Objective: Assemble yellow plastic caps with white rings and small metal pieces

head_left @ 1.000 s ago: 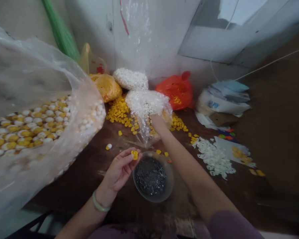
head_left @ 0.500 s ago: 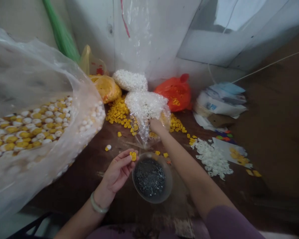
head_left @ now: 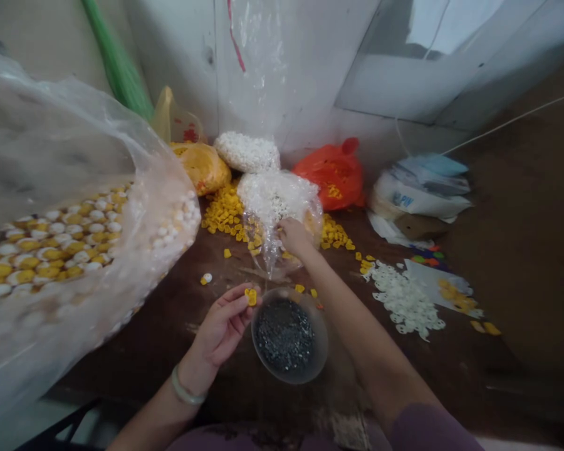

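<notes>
Between thumb and fingers my left hand [head_left: 228, 322] pinches a small yellow plastic piece [head_left: 250, 297], just left of a round bowl. Small dark shiny parts fill that bowl [head_left: 321, 351]. My right hand [head_left: 294, 237] reaches to the mouth of a clear bag [head_left: 291, 188] of small white parts; its fingers are bent together, and what they hold, if anything, is too small to make out. Yellow pieces [head_left: 223, 212] lie heaped on both sides of the clear bag. One joined white and yellow piece [head_left: 207, 278] rests alone on the table.
A large clear bag [head_left: 160, 163] of white and yellow pieces fills the left side. Behind stand a yellow bag [head_left: 202, 168], a white-filled bag [head_left: 247, 151] and a red bag [head_left: 331, 172]. White pieces [head_left: 404, 300] lie at right, near a stack of packets [head_left: 423, 188].
My right hand has shifted slightly at the clear bag's mouth, its fingers a little more visible. My left hand keeps the yellow piece in nearly the same place. The view has moved slightly.
</notes>
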A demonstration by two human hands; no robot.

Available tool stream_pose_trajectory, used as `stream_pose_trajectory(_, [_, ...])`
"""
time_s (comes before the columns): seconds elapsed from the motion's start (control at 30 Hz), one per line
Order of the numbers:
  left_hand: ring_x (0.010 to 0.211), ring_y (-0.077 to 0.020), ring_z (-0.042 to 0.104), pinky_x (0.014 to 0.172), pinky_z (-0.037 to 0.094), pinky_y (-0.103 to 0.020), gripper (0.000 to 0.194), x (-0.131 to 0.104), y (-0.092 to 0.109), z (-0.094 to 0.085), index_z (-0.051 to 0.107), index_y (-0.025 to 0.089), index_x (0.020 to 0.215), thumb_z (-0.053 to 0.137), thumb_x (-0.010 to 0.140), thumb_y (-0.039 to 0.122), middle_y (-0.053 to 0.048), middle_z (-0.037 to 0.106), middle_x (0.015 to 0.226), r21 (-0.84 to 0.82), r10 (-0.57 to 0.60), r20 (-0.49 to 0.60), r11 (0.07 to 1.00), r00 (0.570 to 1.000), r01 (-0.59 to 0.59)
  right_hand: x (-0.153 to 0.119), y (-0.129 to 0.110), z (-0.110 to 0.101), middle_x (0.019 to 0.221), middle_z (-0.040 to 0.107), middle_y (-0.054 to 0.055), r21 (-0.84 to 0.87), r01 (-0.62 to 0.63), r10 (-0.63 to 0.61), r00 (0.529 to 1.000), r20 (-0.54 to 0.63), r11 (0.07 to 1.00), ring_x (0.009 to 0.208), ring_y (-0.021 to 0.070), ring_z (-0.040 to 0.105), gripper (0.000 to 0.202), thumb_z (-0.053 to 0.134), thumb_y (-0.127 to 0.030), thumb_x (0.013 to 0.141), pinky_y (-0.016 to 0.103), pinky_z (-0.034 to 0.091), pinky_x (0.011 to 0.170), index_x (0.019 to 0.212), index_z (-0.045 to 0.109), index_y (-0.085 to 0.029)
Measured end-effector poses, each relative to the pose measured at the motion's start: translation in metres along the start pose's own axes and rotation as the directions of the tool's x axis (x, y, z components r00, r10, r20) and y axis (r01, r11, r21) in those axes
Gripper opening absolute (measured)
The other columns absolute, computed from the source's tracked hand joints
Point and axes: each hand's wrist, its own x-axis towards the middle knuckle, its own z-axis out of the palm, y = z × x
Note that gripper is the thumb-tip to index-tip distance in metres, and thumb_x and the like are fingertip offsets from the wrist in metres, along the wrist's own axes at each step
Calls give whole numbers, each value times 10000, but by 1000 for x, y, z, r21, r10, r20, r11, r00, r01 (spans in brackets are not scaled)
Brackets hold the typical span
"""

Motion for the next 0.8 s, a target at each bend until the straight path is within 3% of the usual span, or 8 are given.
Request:
stream_pose_trajectory(0.1, [749,-125,710,615,556,-142,215,0,1,-4,728,120,883,719,702,5,-67,752,888,2,9,-31,1000,999,-9,-16,7,-20,1027,654,68,122,80,-61,986,-156,989,953,195,602,210,490,-176,926,319,476,866,1060,651,-184])
stream_pose_trajectory(0.17, [745,-124,710,624,561,-142,214,0,4,-5,726,113,885,706,710,-7,-67,750,875,1,12,-44,1000,999,-12,-30,27,-34,996,649,57,266,66,20,951,-310,962,837,177,614,263,403,-275,973,306,499,772,1136,597,-204])
stream_pose_trajectory(0.23, [749,-128,713,627,566,-144,220,0,5,-6,724,107,890,695,714,-20,-71,749,881,4,14,-49,1000,999,-14,-47,54,-44,913,644,46,368,-20,162,919,-359,929,718,165,593,284,376,-331,967,292,494,686,1099,591,-202])
stream_pose_trajectory(0.37, [761,-133,721,633,574,-146,224,1,5,-4,724,121,889,680,724,-24,-61,752,873,7,12,-51,1000,999,-12,-91,90,-44,694,637,12,333,-138,182,977,-107,933,618,174,562,83,627,-265,766,306,477,664,757,656,-187])
stream_pose_trajectory(0.43, [755,-132,724,625,575,-143,220,2,3,-3,727,127,880,686,720,-19,-57,757,866,9,4,-46,1000,999,-4,-115,90,-37,721,665,12,337,-135,132,991,32,932,677,186,590,19,669,-191,689,314,478,715,708,674,-193])
stream_pose_trajectory(0.5, [739,-134,726,613,576,-141,218,3,0,0,731,127,866,700,706,-18,-56,761,853,18,-6,-37,1000,999,7,-134,85,-28,809,684,24,368,-126,91,989,113,921,782,198,604,116,662,-124,658,324,468,786,743,696,-196])
stream_pose_trajectory(0.67, [725,-141,728,624,584,-154,218,3,-9,7,744,119,846,733,672,-12,-66,771,847,47,-20,-34,999,999,22,-150,80,-13,839,647,42,483,-172,121,983,135,858,832,197,570,124,671,-91,645,344,449,840,732,676,-180])
stream_pose_trajectory(0.8, [744,-157,732,657,594,-176,229,3,-16,13,752,120,841,761,645,2,-73,772,830,69,-25,-45,997,999,28,-153,78,-5,814,642,44,641,-239,206,970,128,730,742,178,573,192,717,-322,720,325,488,734,816,662,-165])
